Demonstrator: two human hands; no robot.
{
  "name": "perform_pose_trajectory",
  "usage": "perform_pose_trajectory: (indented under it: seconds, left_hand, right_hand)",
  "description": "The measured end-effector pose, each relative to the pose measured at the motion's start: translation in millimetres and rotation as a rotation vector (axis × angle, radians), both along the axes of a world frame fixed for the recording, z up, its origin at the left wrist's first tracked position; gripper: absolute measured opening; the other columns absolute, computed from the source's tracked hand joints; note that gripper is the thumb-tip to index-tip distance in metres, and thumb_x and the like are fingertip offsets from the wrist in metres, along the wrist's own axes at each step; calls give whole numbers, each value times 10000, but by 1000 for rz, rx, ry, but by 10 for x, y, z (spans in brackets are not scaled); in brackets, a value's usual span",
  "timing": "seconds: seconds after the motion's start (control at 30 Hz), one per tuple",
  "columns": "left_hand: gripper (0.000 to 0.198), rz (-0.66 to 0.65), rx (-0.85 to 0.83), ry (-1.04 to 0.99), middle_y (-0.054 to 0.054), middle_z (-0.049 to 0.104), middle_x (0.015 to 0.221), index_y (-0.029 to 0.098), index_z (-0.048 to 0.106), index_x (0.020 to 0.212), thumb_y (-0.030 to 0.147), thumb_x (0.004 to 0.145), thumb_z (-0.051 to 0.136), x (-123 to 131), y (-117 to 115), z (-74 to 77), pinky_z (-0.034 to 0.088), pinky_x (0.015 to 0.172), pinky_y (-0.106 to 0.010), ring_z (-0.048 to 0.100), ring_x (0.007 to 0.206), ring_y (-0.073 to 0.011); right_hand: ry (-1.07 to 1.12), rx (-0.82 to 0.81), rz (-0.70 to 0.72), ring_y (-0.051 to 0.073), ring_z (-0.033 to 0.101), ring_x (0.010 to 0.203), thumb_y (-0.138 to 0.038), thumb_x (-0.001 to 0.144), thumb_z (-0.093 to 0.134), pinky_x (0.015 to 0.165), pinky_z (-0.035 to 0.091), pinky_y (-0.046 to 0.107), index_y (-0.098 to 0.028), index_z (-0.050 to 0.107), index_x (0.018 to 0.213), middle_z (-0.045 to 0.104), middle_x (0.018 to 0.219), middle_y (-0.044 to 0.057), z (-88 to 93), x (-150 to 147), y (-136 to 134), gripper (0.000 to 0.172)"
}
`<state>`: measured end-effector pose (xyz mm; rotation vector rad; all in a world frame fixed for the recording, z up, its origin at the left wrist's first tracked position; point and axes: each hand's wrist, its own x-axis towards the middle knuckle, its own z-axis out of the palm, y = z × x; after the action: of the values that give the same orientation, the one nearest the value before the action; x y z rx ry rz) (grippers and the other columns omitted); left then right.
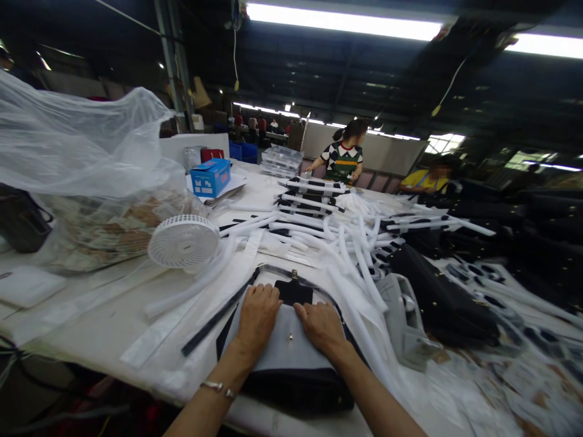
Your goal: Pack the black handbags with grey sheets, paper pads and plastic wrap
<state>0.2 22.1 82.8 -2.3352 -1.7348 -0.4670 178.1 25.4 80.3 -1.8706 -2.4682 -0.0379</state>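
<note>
A black handbag (296,388) with a pale grey front panel (291,346) lies in front of me at the table's near edge. A small gold-coloured stud (290,336) sits in the middle of the panel. My left hand (259,318) is curled over the upper left edge of the grey panel. On the opposite side, my right hand (322,328) grips the same edge, its fingertips partly hidden. Between and beyond the hands rests a black flap (291,292) with a metal clasp (294,274). A dark strap (218,321) runs out to the left.
Left of the bag stands a white fan (183,241), near a large clear plastic bag (118,224) of small packets. White padded tubes (355,249) cover the table ahead. A grey tape dispenser (403,318) and black bags (437,291) are at right. Two people work across the table.
</note>
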Motion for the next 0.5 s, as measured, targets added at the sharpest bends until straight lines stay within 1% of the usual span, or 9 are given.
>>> perform_pose_trajectory:
  seconds: [0.07, 0.13, 0.23, 0.3, 0.37, 0.5]
  left_hand:
    - [107, -6, -34, 26, -104, 657, 897, 139, 626, 963, 154, 926, 526, -12, -14, -37, 437, 800, -425, 600, 868, -278]
    - [143, -38, -62, 48, -111, 673, 884, 129, 641, 965, 159, 941, 503, -30, -15, -79, 439, 801, -434, 616, 854, -284]
    - [198, -94, -93, 74, -131, 690, 914, 120, 659, 975, 201, 966, 479, -67, 1, -102, 403, 910, -507, 626, 931, -318]
    - [214, -123, -119, 85, -132, 698, 904, 120, 670, 948, 224, 970, 484, -98, 28, -91, 367, 961, -538, 630, 953, -324]
    - [244, -151, -148, 90, -123, 702, 889, 128, 673, 923, 272, 978, 483, -130, 74, -77, 380, 946, -523, 640, 924, -310]
    - [332, -206, -195, 106, -115, 710, 906, 144, 670, 939, 366, 1000, 430, -170, 205, -82, 432, 850, -442, 650, 899, -287]
  right_hand:
    - [4, 1, -6, 254, 686, 920, -442, 1050, 267, 865, 398, 368, -205, 736, 951, 760, 912, 98, -1, 2, -5, 536]
    - [10, 3, -13, 250, 688, 921, -436, 1051, 268, 862, 396, 364, -205, 735, 953, 761, 921, 101, -2, 3, -6, 530]
    - [20, 8, -30, 253, 693, 912, -432, 1053, 258, 855, 393, 367, -187, 732, 925, 760, 913, 115, -12, 2, 0, 549]
    - [28, 10, -37, 257, 696, 903, -431, 1054, 258, 852, 392, 374, -179, 728, 907, 759, 898, 120, -25, 1, 6, 554]
    - [38, 11, -38, 260, 699, 893, -428, 1054, 264, 847, 393, 380, -177, 724, 900, 759, 889, 116, -38, 3, 12, 547]
    - [64, 19, -42, 250, 707, 867, -395, 1057, 279, 834, 397, 370, -176, 720, 903, 762, 874, 106, -51, 10, 20, 516]
